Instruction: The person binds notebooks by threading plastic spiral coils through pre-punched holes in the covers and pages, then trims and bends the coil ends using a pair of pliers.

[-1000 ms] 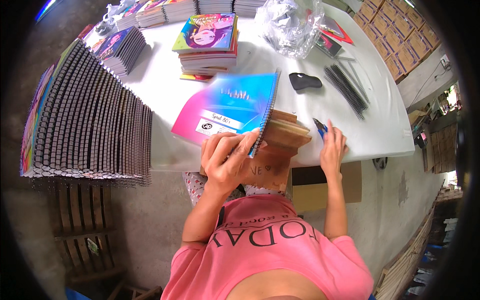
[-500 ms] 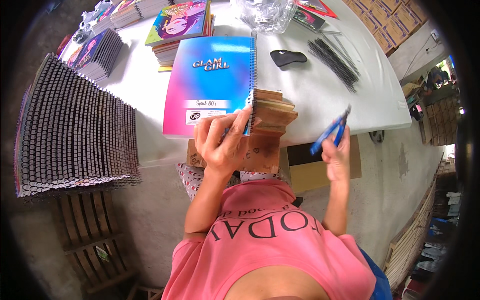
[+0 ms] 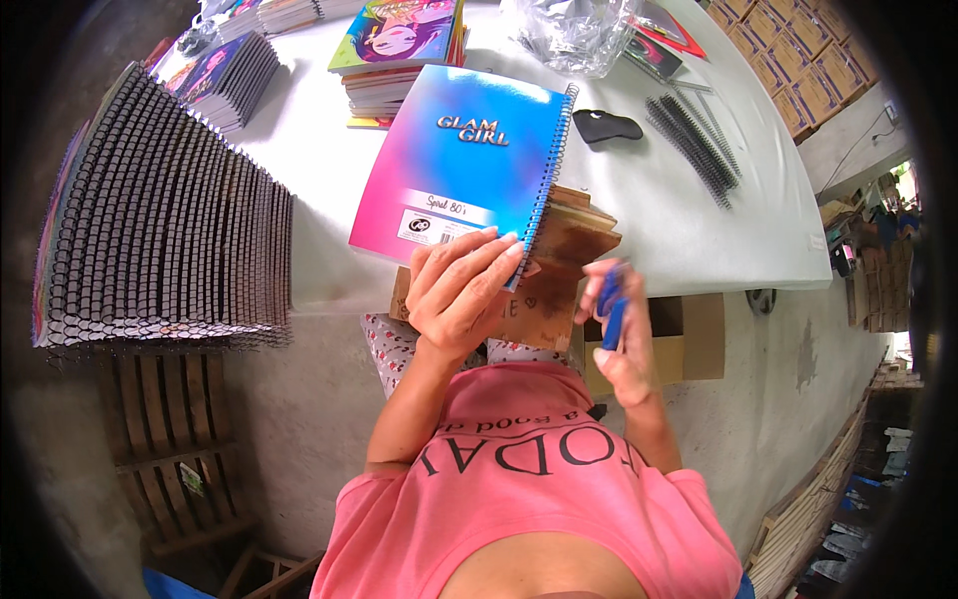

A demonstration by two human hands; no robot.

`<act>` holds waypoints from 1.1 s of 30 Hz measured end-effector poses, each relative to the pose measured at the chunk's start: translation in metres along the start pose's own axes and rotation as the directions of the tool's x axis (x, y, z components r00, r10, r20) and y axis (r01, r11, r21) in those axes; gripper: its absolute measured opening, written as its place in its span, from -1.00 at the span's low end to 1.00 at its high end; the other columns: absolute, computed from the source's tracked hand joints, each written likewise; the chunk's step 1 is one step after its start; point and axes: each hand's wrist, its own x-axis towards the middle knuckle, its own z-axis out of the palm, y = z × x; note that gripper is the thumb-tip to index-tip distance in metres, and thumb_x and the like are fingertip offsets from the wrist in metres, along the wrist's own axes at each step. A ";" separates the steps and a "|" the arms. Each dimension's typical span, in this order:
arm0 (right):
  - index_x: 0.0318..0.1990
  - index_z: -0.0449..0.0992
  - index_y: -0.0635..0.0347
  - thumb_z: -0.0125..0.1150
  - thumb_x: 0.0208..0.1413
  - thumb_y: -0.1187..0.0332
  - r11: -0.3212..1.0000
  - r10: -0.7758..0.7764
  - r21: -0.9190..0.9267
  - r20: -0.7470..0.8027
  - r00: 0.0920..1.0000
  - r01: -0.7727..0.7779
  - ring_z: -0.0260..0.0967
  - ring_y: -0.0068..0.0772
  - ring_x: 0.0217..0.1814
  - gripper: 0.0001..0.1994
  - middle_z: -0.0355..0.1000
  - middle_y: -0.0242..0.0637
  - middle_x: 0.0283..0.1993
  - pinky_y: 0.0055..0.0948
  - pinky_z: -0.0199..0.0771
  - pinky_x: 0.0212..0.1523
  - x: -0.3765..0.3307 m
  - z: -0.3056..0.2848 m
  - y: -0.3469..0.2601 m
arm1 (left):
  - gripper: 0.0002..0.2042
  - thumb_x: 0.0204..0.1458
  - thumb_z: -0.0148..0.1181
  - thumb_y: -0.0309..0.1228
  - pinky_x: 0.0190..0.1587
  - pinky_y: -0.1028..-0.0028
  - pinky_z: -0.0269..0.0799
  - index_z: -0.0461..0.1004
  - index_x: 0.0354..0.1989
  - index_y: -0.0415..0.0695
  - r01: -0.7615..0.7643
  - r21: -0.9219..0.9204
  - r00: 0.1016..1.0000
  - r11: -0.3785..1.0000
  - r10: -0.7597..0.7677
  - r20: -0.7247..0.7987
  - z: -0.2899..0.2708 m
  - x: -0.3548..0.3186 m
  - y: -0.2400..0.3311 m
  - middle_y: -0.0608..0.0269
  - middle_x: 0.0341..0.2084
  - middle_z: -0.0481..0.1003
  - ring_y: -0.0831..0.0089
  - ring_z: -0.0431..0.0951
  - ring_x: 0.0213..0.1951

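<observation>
A spiral notebook (image 3: 464, 165) with a blue and pink cover lies flat at the near edge of the white table (image 3: 699, 220), its wire spine on the right. My left hand (image 3: 461, 290) grips its near edge, fingers spread over the lower corner. My right hand (image 3: 619, 334) is raised beside it, closed around blue-handled pliers (image 3: 613, 304) close to the lower end of the spine. Under the notebook sits a small stack of wooden blocks (image 3: 569, 240).
A long fanned row of spiral notebooks (image 3: 165, 215) fills the left. More notebook stacks (image 3: 399, 50) stand at the back, with a clear plastic bag (image 3: 574, 30), black binding coils (image 3: 694, 140) and a black tool (image 3: 607, 125). A cardboard box (image 3: 689, 339) sits below the table edge.
The notebook went from tilted up to lying flat on the table. My right hand left the table edge, lifted the blue pliers and brought them in toward the spine.
</observation>
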 end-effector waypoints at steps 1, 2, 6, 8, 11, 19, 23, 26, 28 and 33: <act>0.13 0.17 0.22 0.04 -0.33 0.44 0.971 -0.058 -0.228 0.049 0.997 0.068 0.22 -0.28 -0.19 -0.33 0.16 -0.09 -0.14 -0.27 0.30 -0.12 0.003 0.001 -0.011 | -0.60 -0.42 0.06 -0.70 -0.30 0.48 0.36 0.59 -0.31 -0.16 0.044 -0.005 0.999 0.999 -0.044 -0.003 -0.001 0.003 0.005 0.22 -0.40 0.59 0.31 0.60 -0.32; 0.13 0.22 0.26 0.01 -0.34 0.45 0.887 -0.103 -0.439 0.109 0.989 0.141 0.24 -0.21 -0.15 -0.33 0.18 -0.03 -0.11 -0.24 0.29 -0.05 0.005 0.003 -0.018 | -0.63 -0.39 0.10 -0.68 -0.30 0.50 0.34 0.58 -0.29 -0.15 0.048 0.002 0.999 0.999 -0.048 0.004 -0.001 0.002 0.005 0.24 -0.38 0.59 0.34 0.59 -0.31; 0.09 0.40 0.25 0.04 -0.18 0.43 0.733 -0.270 -0.645 0.019 0.963 0.218 0.29 -0.10 -0.10 -0.47 0.32 -0.03 -0.10 -0.22 0.28 -0.04 -0.002 0.015 -0.015 | -0.67 -0.31 0.18 -0.65 -0.32 0.52 0.29 0.58 -0.27 -0.14 0.058 0.001 0.998 0.998 -0.058 -0.009 0.001 0.004 0.007 0.27 -0.36 0.59 0.39 0.59 -0.31; 0.07 0.43 0.19 0.15 -0.08 0.37 0.697 -0.292 -0.684 0.003 0.956 0.215 0.31 -0.14 -0.10 -0.54 0.36 -0.14 -0.10 -0.24 0.26 -0.03 -0.001 0.016 -0.018 | -0.67 -0.31 0.17 -0.67 -0.33 0.52 0.28 0.58 -0.27 -0.14 0.058 0.002 0.998 0.998 -0.058 -0.019 0.001 0.004 0.007 0.27 -0.36 0.59 0.40 0.59 -0.30; 0.07 0.44 0.15 0.21 -0.04 0.33 0.651 -0.296 -0.732 0.002 0.955 0.203 0.30 -0.17 -0.08 -0.56 0.35 -0.19 -0.09 -0.27 0.22 -0.01 0.000 0.018 -0.021 | -0.66 -0.31 0.17 -0.68 -0.34 0.52 0.27 0.58 -0.26 -0.15 0.062 0.002 0.998 0.998 -0.062 -0.019 0.002 0.004 0.008 0.26 -0.36 0.59 0.40 0.59 -0.30; 0.01 0.43 0.14 0.17 0.08 0.25 0.872 -0.069 -0.486 0.006 0.998 0.064 0.34 -0.24 -0.22 -0.65 0.35 -0.19 -0.22 -0.32 0.31 -0.21 0.001 0.027 -0.022 | -0.56 -0.45 0.02 -0.72 -0.25 0.49 0.35 0.59 -0.27 -0.19 0.102 -0.022 0.995 0.995 -0.102 -0.012 0.001 0.003 0.014 0.18 -0.38 0.59 0.31 0.60 -0.26; 0.00 0.34 0.30 0.06 0.19 0.24 0.660 0.429 0.482 0.388 0.816 -0.576 0.39 -0.34 -0.41 -0.66 0.41 -0.15 -0.35 -0.39 0.40 -0.34 0.000 0.017 -0.022 | -0.59 -0.44 0.03 -0.72 -0.28 0.48 0.34 0.59 -0.30 -0.22 0.086 -0.042 0.996 0.995 -0.087 -0.029 0.003 0.000 0.013 0.14 -0.39 0.59 0.28 0.61 -0.27; 0.05 0.28 0.39 0.05 0.19 0.22 0.617 0.404 0.509 0.449 0.797 -0.600 0.39 -0.33 -0.32 -0.58 0.42 -0.17 -0.26 -0.47 0.39 -0.22 0.001 0.013 -0.023 | -0.63 -0.41 0.06 -0.73 -0.31 0.47 0.34 0.58 -0.32 -0.25 0.081 -0.068 0.996 0.994 -0.084 -0.042 0.002 0.002 0.013 0.11 -0.40 0.59 0.27 0.61 -0.29; 0.08 0.29 0.34 0.07 0.16 0.21 0.972 0.224 0.020 0.233 0.946 -0.236 0.39 -0.30 -0.22 -0.57 0.41 -0.14 -0.19 -0.45 0.37 -0.14 0.000 0.012 -0.024 | -0.68 -0.36 0.10 -0.73 -0.33 0.48 0.33 0.58 -0.33 -0.26 0.091 -0.038 0.995 0.995 -0.092 -0.033 -0.001 0.007 0.011 0.10 -0.40 0.59 0.27 0.62 -0.32; 0.12 0.32 0.23 0.00 0.18 0.28 0.755 -0.189 -0.655 -0.208 0.960 0.007 0.25 -0.16 0.07 -0.62 0.29 -0.10 0.03 -0.30 0.20 0.11 0.015 -0.044 -0.014 | -0.59 -0.27 0.36 -0.74 -0.31 0.60 0.42 0.45 -0.15 -0.27 0.190 -0.207 0.884 0.960 -0.259 -0.388 -0.013 0.045 -0.003 0.15 -0.42 0.57 0.44 0.58 -0.40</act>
